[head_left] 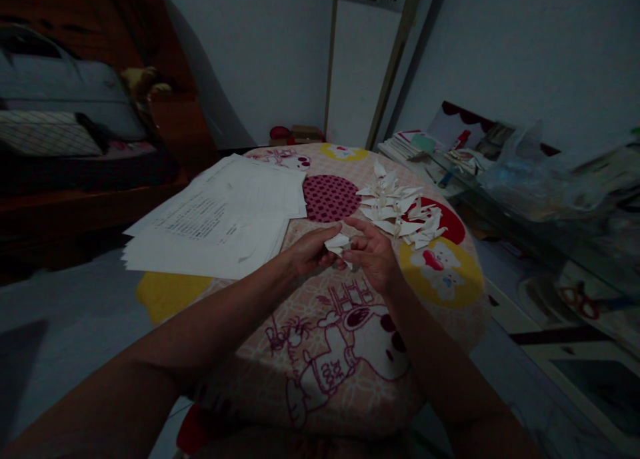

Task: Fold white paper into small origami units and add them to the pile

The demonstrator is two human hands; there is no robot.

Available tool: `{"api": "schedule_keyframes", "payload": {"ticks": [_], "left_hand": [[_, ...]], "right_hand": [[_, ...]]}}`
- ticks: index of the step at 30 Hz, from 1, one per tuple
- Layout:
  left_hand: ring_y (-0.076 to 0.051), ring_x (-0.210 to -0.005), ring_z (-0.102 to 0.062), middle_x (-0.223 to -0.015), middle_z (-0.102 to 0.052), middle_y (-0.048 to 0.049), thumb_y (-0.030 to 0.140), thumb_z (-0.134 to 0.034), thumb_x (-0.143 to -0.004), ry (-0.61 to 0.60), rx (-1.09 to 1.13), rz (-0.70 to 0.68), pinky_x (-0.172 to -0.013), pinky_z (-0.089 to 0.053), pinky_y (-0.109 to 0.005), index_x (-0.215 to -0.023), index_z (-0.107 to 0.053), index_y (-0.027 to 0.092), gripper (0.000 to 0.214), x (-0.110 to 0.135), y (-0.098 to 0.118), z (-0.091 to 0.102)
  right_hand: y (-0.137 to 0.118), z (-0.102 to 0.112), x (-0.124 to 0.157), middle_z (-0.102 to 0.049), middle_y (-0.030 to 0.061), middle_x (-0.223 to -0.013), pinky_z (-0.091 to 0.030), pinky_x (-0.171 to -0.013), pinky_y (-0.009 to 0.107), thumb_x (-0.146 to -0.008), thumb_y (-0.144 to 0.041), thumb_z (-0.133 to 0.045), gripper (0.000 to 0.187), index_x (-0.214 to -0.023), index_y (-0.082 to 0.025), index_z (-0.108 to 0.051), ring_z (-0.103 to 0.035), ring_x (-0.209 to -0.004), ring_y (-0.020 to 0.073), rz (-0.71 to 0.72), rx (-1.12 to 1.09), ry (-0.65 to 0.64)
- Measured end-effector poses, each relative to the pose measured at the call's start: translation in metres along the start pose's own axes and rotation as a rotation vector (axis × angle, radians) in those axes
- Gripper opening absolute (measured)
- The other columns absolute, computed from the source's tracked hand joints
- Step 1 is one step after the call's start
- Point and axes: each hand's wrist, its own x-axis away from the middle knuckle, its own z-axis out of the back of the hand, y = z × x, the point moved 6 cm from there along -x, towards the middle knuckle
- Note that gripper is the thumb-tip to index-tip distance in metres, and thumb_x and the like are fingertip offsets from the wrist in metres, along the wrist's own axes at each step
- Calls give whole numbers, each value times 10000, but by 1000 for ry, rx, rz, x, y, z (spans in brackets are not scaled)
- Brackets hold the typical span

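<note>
Both of my hands meet over the middle of a round table covered with a cartoon-print cloth (350, 352). My left hand (309, 249) and my right hand (373, 251) pinch a small folded piece of white paper (339, 244) between their fingertips. Just beyond my right hand lies a heap of several folded white paper pieces (400, 209). A stack of printed white sheets (225, 219) lies to the left of my hands on the cloth.
A sofa with cushions (65, 119) stands at the far left. A white door panel (360, 66) is behind the table. On the right, a glass shelf holds books (410, 142), plastic bags (540, 172) and scissors (580, 299).
</note>
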Motion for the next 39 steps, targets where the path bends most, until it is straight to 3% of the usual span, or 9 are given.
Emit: {"api": "schedule_keyframes", "payload": {"ticks": [4, 7, 11, 18, 25, 33, 36, 38, 39], "left_hand": [[-86, -394, -517, -490, -573, -20, 409, -681, -874, -24, 2, 118, -341, -261, -140, -737, -641, 126, 317, -5, -13, -1], [-99, -503, -603, -618, -669, -48, 312, -757, -791, -13, -75, -52, -420, -372, -148, -817, -683, 122, 205, -5, -5, -5], [-110, -644, -654, -773, -731, -45, 283, -836, -719, 29, -197, -281, -649, -526, -218, -929, -726, 140, 277, 1, 12, -7], [-208, -801, -695, -869, -751, -120, 571, -790, -764, -97, -110, -253, -786, -578, -350, -960, -757, 146, 469, 1, 14, -7], [-159, -871, -678, -945, -740, -80, 398, -914, -659, -74, -168, -196, -859, -548, -293, -957, -761, 140, 422, 2, 9, -11], [-112, -708, -625, -790, -699, -36, 379, -879, -692, 47, -126, -202, -677, -521, -239, -883, -739, 128, 345, 0, 8, 1], [-125, -685, -615, -760, -688, -50, 389, -849, -716, 61, -133, -197, -648, -519, -248, -846, -729, 121, 321, 0, 11, 5], [-137, -693, -615, -775, -688, -67, 390, -833, -723, 68, -162, -187, -619, -509, -248, -828, -729, 117, 310, 0, 14, 6], [-141, -696, -613, -787, -689, -74, 389, -828, -723, 74, -180, -182, -602, -501, -247, -819, -729, 117, 306, 0, 15, 7]], "right_hand": [[2, 5, -1, -689, -62, -690, -573, -552, 259, -673, -213, -853, 642, -1270, -227, -617, -658, -565, 125, 42, 14, 50], [-1, 9, -2, -676, -59, -665, -535, -501, 248, -672, -209, -834, 567, -1209, -209, -653, -619, -523, 115, 67, 11, 121], [-4, 13, -2, -653, -56, -647, -507, -479, 250, -638, -175, -815, 501, -1121, -189, -684, -592, -513, 111, 70, -15, 238], [-8, 19, -1, -571, -87, -599, -493, -528, 249, -601, -145, -790, 451, -1041, -202, -709, -577, -525, 101, 80, -44, 335], [-6, 27, 1, -569, -77, -631, -478, -568, 251, -643, -188, -775, 556, -1192, -193, -684, -546, -583, 103, 122, 40, 426], [2, 17, -1, -605, -79, -608, -530, -581, 274, -630, -232, -820, 640, -1245, -174, -651, -593, -573, 121, 47, 42, 349], [3, 14, 0, -657, -39, -613, -526, -530, 279, -658, -320, -826, 436, -1054, -181, -706, -615, -529, 138, -14, 103, 297], [1, 18, 1, -634, -25, -553, -462, -461, 250, -726, -416, -785, 276, -844, -178, -712, -569, -458, 121, -25, 189, 307], [-2, 21, 1, -601, -26, -511, -425, -435, 240, -766, -464, -750, 291, -749, -179, -694, -535, -428, 109, -7, 236, 331]]}}
